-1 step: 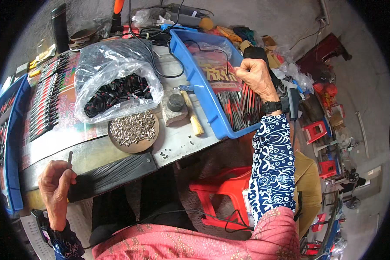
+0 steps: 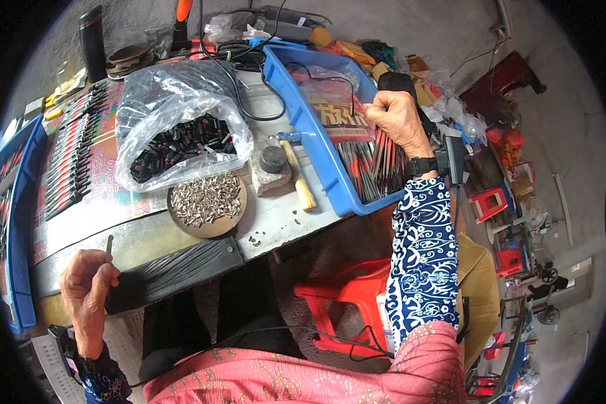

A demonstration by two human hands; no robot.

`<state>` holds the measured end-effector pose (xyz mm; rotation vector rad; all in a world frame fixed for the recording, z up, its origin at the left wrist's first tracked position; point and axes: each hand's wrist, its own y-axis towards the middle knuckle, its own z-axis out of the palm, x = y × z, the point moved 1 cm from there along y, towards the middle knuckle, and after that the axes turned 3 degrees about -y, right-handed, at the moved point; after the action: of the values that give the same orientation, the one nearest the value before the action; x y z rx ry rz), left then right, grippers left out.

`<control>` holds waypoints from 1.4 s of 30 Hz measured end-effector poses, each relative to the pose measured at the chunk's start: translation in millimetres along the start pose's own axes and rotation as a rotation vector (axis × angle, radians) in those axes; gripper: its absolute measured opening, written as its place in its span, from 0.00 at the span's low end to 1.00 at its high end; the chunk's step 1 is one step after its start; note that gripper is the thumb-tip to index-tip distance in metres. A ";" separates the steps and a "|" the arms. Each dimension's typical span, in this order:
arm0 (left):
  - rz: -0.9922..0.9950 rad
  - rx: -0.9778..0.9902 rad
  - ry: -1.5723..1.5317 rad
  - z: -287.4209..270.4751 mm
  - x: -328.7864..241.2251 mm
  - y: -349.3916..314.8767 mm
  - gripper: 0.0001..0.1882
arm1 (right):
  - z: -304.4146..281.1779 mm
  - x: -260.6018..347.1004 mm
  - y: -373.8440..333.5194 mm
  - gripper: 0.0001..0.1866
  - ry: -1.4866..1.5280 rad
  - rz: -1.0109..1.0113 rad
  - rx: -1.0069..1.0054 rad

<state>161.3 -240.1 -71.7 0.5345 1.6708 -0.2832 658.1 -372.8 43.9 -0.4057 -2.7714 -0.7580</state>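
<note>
My left hand point(image 2: 86, 286) is closed at the front left edge of the table. A short, thin dark rod point(image 2: 109, 248) sticks up from between its thumb and fingers. My right hand point(image 2: 400, 121) is curled over the right rim of a blue tray point(image 2: 316, 145). What its fingers hold, if anything, is hidden. Below this hand, slim red-and-black pieces point(image 2: 363, 168) lie packed in the tray. Between my hands stand a round dish of small metal parts point(image 2: 207, 202) and a clear plastic bag point(image 2: 138, 131) of short black pieces point(image 2: 182, 148).
A hammer point(image 2: 299, 176) lies beside a stone block point(image 2: 269, 176) with a dark cylinder on it. Rows of red-and-black pieces point(image 2: 74, 158) cover the left paper. Another blue tray point(image 2: 23, 269) stands far left. A red stool point(image 2: 347, 289) is below the table.
</note>
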 end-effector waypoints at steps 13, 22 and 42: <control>-0.014 0.017 -0.023 -5.2 -0.9 -2.8 0.02 | 43.9 19.9 -16.2 0.16 -0.189 -0.055 0.009; -0.002 0.019 -0.021 -5.6 1.4 -2.5 0.02 | 44.8 10.3 -32.1 0.19 0.031 0.018 0.053; -0.011 0.034 -0.056 -0.9 -5.8 -4.8 0.02 | 45.1 11.5 -37.3 0.09 0.079 -0.010 -0.025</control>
<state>158.6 -244.9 -66.5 0.5386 1.6176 -0.3320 628.3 -377.7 -7.5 -0.3591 -2.6952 -0.7941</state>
